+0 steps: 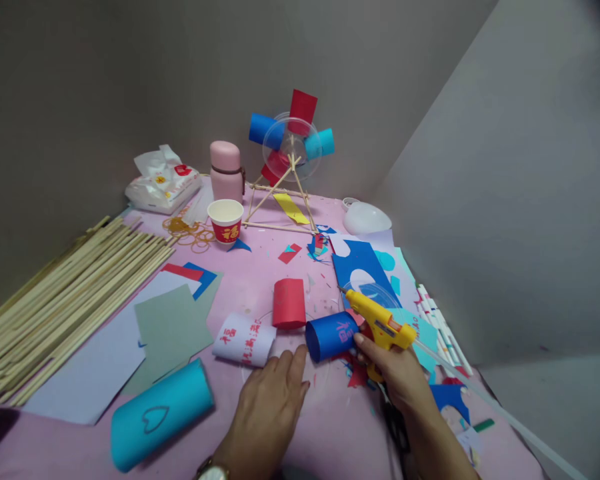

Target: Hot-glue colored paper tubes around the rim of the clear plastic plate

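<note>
My right hand (395, 373) is wrapped round a yellow hot glue gun (380, 317), its nozzle pointing up and left and a glue stick (500, 407) trailing from the back. The thumb is close to a blue paper tube (330, 335) with pink writing; I cannot tell whether they touch. My left hand (270, 403) lies palm down with fingers stretched forward, near the lower edge of a lavender paper tube (244, 340) with red writing. A red paper tube (289, 304) stands beyond the fingertips. These tubes sit around a faintly visible clear plastic disc.
A turquoise paper tube (163, 415) lies at left, beside sheets of paper (173, 327) and many wooden sticks (75, 307). Behind are a paper cup (226, 223), pink flask (226, 173), tissue pack (163, 183) and stick frame (275, 193) carrying a paper-tubed wheel (293, 150). Markers (445, 327) lie right.
</note>
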`<action>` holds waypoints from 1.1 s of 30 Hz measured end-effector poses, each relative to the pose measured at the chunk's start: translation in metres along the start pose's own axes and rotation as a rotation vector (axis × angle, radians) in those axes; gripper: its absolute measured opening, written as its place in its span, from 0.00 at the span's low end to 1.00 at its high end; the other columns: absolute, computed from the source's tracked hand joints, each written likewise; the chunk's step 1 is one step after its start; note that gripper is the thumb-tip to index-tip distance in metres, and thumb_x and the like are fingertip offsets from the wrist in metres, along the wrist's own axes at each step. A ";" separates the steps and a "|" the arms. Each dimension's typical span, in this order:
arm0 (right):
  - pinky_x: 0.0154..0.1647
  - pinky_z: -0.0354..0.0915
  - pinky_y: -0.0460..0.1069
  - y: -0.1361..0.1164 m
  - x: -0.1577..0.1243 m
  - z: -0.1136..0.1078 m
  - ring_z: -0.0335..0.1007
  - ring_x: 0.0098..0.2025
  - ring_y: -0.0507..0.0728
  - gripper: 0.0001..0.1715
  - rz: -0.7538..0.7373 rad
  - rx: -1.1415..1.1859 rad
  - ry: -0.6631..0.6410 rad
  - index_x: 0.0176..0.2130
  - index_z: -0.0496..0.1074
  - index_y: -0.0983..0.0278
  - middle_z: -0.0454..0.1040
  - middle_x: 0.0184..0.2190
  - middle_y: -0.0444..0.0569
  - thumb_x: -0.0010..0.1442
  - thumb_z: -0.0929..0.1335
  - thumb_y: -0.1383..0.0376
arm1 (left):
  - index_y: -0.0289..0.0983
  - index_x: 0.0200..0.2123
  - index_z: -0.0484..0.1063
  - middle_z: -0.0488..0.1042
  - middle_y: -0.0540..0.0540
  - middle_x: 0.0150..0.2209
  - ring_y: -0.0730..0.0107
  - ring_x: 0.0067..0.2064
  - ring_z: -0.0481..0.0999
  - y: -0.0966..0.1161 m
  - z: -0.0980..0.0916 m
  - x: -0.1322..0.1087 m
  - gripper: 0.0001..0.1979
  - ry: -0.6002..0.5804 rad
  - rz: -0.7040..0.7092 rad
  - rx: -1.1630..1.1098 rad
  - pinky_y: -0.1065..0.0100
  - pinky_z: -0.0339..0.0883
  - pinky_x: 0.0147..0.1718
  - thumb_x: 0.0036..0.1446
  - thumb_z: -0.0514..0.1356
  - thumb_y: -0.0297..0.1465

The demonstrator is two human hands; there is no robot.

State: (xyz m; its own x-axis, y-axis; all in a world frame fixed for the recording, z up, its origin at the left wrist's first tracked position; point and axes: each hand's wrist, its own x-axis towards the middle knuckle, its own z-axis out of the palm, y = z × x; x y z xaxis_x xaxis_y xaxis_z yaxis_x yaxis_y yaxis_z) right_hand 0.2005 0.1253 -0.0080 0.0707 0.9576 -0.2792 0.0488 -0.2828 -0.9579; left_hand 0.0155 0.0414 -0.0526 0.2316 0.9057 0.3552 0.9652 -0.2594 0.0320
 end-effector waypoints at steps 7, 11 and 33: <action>0.21 0.62 0.47 0.000 0.002 -0.003 0.66 0.21 0.53 0.21 -0.006 0.009 0.010 0.32 0.74 0.63 0.72 0.21 0.42 0.41 0.77 0.54 | 0.34 0.57 0.64 0.76 0.41 0.40 0.57 0.39 0.77 0.002 -0.007 0.007 0.20 -0.239 -0.026 0.017 0.58 0.74 0.33 0.62 0.52 0.25; 0.22 0.62 0.47 -0.004 0.000 -0.002 0.65 0.21 0.52 0.20 -0.015 0.020 0.016 0.31 0.74 0.63 0.71 0.20 0.40 0.40 0.77 0.55 | 0.34 0.61 0.59 0.74 0.42 0.40 0.58 0.38 0.76 0.001 -0.006 0.008 0.23 -0.319 -0.020 -0.005 0.57 0.73 0.34 0.62 0.50 0.22; 0.21 0.62 0.45 -0.004 0.000 -0.002 0.65 0.21 0.50 0.19 -0.028 0.059 -0.012 0.32 0.73 0.63 0.70 0.20 0.39 0.42 0.77 0.56 | 0.36 0.61 0.60 0.74 0.42 0.42 0.60 0.39 0.76 0.001 -0.008 0.011 0.23 -0.376 -0.035 -0.019 0.60 0.72 0.34 0.62 0.51 0.23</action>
State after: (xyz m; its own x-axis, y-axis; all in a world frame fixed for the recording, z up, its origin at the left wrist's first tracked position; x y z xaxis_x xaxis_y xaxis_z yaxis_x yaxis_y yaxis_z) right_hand 0.2020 0.1262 -0.0040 0.0587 0.9658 -0.2527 -0.0083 -0.2527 -0.9675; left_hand 0.0185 0.0483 -0.0417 0.2299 0.9731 -0.0143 0.9718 -0.2288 0.0571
